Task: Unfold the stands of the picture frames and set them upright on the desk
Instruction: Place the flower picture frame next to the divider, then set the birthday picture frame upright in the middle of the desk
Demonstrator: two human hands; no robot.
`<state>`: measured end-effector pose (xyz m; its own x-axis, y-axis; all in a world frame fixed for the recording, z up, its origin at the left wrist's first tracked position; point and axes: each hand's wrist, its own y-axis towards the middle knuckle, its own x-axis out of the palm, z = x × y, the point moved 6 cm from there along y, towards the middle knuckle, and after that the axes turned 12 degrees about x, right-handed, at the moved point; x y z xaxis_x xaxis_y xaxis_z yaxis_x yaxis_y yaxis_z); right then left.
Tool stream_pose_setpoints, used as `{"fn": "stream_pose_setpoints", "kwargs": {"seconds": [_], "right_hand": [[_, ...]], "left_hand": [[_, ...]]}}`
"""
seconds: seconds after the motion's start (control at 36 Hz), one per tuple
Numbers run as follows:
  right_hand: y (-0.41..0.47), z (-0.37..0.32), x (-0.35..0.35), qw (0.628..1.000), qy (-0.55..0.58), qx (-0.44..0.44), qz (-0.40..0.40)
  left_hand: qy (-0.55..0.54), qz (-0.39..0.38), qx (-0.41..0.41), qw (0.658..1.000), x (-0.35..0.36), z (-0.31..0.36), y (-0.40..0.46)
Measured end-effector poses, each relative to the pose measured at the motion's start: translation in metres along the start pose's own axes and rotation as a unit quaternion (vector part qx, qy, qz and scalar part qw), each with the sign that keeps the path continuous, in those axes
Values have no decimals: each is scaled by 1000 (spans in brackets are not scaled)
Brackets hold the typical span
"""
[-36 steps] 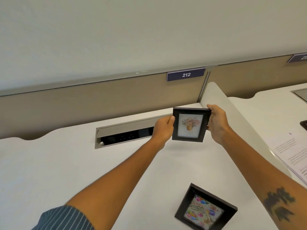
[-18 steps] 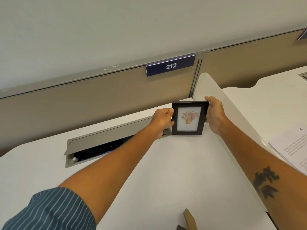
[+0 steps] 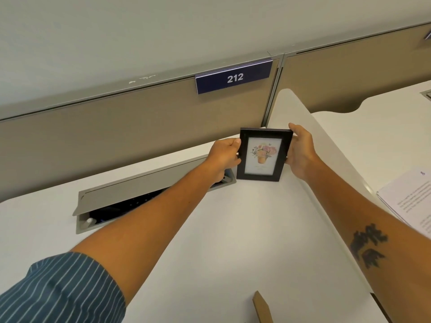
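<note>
A small black picture frame (image 3: 263, 155) with a flower-pot print stands upright at the far right corner of the white desk (image 3: 233, 241), its bottom edge at the desk surface. My left hand (image 3: 224, 156) grips its left side and my right hand (image 3: 300, 150) grips its right side and top corner. The stand behind it is hidden. At the bottom edge, a brown cardboard stand (image 3: 262, 307) of another frame pokes into view; that frame itself is out of sight.
A grey cable tray (image 3: 140, 192) with its lid raised is set into the desk behind my left arm. A white divider panel (image 3: 326, 141) runs along the right side, papers (image 3: 410, 199) lie beyond it. A tan partition with a "212" sign (image 3: 234, 78) backs the desk.
Both hands carried the flower frame farther back toward the corner and lowered it to the desk. The view tilted up, so the second frame dropped out of sight.
</note>
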<state>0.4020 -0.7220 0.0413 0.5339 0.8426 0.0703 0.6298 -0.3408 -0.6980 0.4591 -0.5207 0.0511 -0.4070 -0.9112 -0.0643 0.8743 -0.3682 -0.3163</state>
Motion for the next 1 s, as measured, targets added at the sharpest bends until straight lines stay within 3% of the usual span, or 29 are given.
{"fn": "stream_pose_setpoints", "kwargs": {"seconds": [0.31, 0.44, 0.64, 0.83, 1.0], "right_hand": [[-20, 15, -8, 997, -71, -16, 40], [-44, 43, -25, 993, -98, -44, 53], [-111, 113, -55, 987, -139, -81, 22], [-174, 204, -81, 991, -124, -20, -40], [-221, 260, -94, 995, -61, 53, -57]], "left_hand": [[65, 20, 17, 998, -14, -10, -37], [59, 7, 33, 998, -21, -35, -93], [29, -23, -20, 999, -31, -95, -199], [-15, -38, -81, 996, -25, -138, -291], [-22, -33, -82, 996, -15, -144, -339]]}}
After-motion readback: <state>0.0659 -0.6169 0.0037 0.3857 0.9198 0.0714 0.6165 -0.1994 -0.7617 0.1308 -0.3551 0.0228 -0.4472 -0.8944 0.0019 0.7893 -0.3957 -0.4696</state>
